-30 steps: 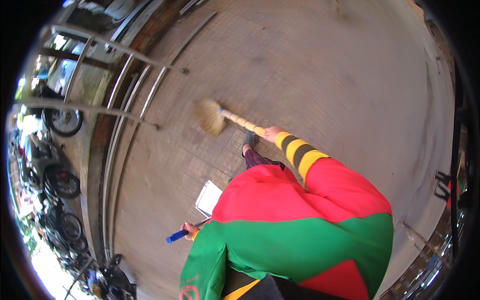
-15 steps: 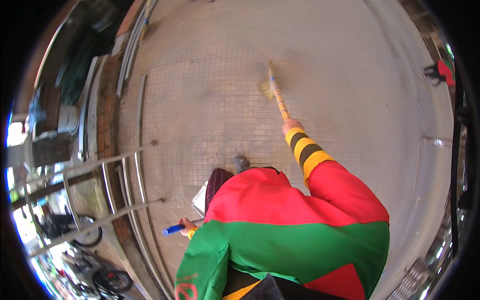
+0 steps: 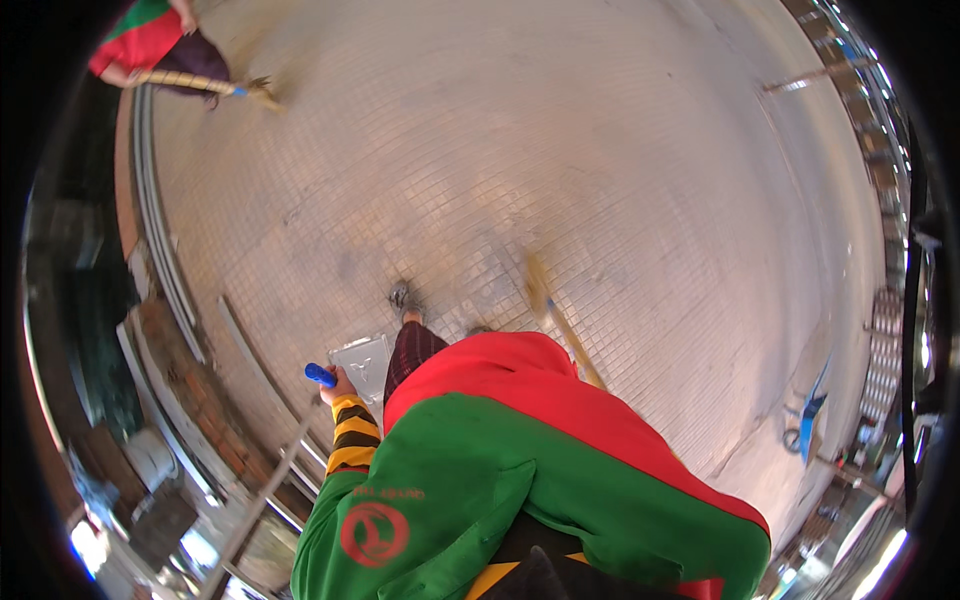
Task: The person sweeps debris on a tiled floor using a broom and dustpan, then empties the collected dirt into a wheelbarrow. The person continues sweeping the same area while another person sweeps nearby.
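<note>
My left hand (image 3: 339, 386), with a yellow and black striped cuff, is closed around the blue grip (image 3: 320, 375) of a dustpan. Its pale grey pan (image 3: 362, 364) is just beside that hand, near my left leg. To the right of my feet, a broom (image 3: 568, 334) slants down to the tiles, its straw head (image 3: 537, 284) blurred by motion. The upper end of its stick disappears behind my red and green jacket. My right hand is hidden there, so its hold on the stick does not show.
At the far left another person (image 3: 145, 45) in red and green holds a broom (image 3: 195, 81). Metal rails and a brick edge (image 3: 185, 365) run along the left, with a railing (image 3: 262, 500) lower down. A blue object (image 3: 810, 412) stands at the right on the tiled floor (image 3: 450, 150).
The broom has come back close to my body, and my right hand has gone out of sight. My left hand has moved forward with the dustpan. The view has turned; another person appears.
</note>
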### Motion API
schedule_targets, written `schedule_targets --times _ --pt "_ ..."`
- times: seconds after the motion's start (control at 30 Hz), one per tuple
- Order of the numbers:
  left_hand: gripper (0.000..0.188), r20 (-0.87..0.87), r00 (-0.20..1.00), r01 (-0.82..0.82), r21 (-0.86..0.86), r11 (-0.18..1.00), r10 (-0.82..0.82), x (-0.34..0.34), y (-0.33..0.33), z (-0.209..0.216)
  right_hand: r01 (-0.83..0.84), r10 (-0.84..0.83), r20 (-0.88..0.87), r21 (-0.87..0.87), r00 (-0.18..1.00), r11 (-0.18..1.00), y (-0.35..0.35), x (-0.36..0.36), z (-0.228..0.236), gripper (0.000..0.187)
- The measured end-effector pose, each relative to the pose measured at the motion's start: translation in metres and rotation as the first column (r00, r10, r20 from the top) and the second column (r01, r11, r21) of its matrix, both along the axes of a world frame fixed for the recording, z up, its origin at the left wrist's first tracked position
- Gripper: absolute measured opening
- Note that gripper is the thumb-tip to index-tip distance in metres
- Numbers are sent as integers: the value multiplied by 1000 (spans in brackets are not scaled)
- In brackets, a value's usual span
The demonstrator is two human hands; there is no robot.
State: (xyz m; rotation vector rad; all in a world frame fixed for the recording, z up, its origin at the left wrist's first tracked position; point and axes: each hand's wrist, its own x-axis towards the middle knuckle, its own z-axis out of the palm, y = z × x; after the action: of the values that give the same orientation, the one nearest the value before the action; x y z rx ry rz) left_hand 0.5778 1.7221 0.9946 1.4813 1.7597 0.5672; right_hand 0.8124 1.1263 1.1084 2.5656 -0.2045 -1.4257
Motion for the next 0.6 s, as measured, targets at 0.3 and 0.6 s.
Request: schedule_targets --times 0.3,0.6 --pt "15 35 846 526 116 843 -533 87 119 22 988 -955 -287 154 72 29 99 -68 -28 18" --pt "14 82 705 681 197 705 -704 119 174 45 881 -713 -550 425 435 210 296 50 -92 23"
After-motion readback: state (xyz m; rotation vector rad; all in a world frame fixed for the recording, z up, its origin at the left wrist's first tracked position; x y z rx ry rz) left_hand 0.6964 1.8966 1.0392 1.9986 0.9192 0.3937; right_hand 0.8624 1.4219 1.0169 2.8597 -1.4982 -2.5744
